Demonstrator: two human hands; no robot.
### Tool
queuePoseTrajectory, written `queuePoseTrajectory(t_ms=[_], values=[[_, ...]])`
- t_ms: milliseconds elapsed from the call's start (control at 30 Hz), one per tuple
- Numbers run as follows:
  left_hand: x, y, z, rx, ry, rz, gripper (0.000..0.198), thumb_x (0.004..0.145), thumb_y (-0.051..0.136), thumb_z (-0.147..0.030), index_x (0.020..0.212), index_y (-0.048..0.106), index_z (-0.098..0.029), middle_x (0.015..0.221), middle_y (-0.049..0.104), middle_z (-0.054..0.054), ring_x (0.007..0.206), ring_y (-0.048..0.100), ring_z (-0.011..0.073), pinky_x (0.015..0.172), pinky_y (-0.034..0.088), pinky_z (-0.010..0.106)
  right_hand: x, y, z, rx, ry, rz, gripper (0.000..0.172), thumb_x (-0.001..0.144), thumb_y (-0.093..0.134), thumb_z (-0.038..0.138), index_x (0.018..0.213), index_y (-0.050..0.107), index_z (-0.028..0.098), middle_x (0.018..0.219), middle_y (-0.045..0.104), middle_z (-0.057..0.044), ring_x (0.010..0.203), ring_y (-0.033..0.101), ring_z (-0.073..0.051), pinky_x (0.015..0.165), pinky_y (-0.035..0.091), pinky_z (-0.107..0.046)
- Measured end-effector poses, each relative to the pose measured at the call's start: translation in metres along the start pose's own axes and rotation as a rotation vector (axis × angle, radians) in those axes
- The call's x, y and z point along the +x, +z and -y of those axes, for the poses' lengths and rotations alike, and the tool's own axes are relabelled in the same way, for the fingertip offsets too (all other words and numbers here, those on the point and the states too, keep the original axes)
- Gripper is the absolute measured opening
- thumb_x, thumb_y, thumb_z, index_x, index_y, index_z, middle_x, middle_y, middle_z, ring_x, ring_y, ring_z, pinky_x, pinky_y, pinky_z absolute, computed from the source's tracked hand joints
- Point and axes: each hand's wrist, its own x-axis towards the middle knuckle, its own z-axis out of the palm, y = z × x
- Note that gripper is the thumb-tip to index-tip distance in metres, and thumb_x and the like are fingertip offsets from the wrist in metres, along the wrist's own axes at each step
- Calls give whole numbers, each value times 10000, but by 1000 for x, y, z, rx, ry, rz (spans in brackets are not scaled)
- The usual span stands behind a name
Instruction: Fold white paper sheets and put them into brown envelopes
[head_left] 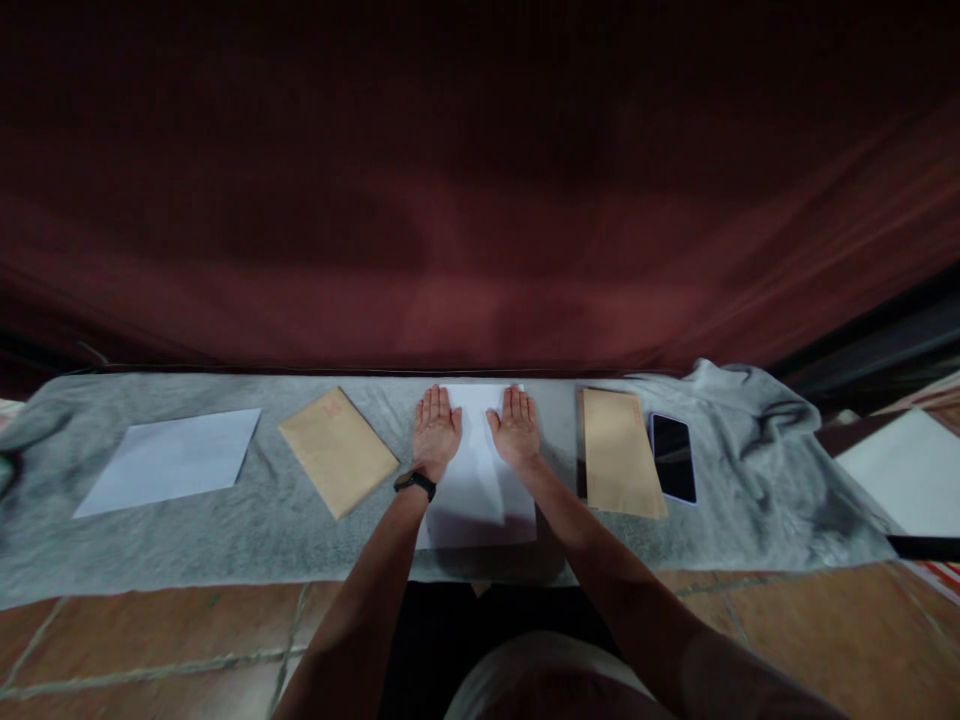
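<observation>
A white sheet of paper (476, 515) lies in front of me on a grey cloth. Across its upper left edge rests my left hand (436, 432), palm down, with the fingers stretched out; a dark watch (415, 484) is on that wrist. My right hand (515, 430) lies flat on the upper right edge, fingers straight and thumb pointing inward. Neither hand grips anything. Left of my left hand is a brown envelope (339, 450), set at an angle. Several brown envelopes (621, 450) seem stacked right of my right hand.
Beside the stacked envelopes lies a phone (674, 458) with a dark screen. More white paper (172, 462) is at the far left. The grey cloth (765, 480) bunches up on the right. A dark red surface (480, 300) rises behind; floor tiles (172, 630) show below.
</observation>
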Motion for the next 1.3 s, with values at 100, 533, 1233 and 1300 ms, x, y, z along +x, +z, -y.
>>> queuePoseTrajectory(t_ms=[100, 533, 1233, 1300], values=[[-21, -7, 3, -13, -14, -17, 626, 1052, 304, -360, 1567, 368, -11, 1628, 368, 228, 1552, 296, 317, 1272, 238, 521, -8, -6, -9, 7, 19, -22, 695, 1062, 390, 433, 1574, 331, -34, 1649, 286, -273, 1542, 296, -355, 1255, 199, -551], [-146, -37, -25, 28, 43, 68, 578, 1042, 349, -298, 1606, 357, -169, 1669, 320, 125, 1583, 195, 291, 1282, 197, 555, -114, -25, 30, 96, -231, 108, 588, 1067, 384, 347, 1585, 370, 69, 1665, 321, -167, 1559, 286, -279, 1277, 224, -497], [-157, -68, 4, -219, -223, 34, 562, 988, 491, -359, 1478, 508, -86, 1434, 622, 198, 1379, 543, 330, 1145, 442, 470, -148, -63, -29, -33, -135, 137, 558, 1040, 452, 327, 1550, 431, 101, 1603, 457, -158, 1445, 458, -292, 1207, 337, -456], [-130, -74, 5, -312, -381, 109, 531, 945, 553, -307, 1438, 547, -109, 1314, 701, 165, 1303, 602, 300, 1103, 467, 414, -131, -68, -28, -24, -41, 165, 522, 1034, 459, 309, 1523, 468, 127, 1551, 522, -161, 1359, 537, -293, 1146, 401, -436]])
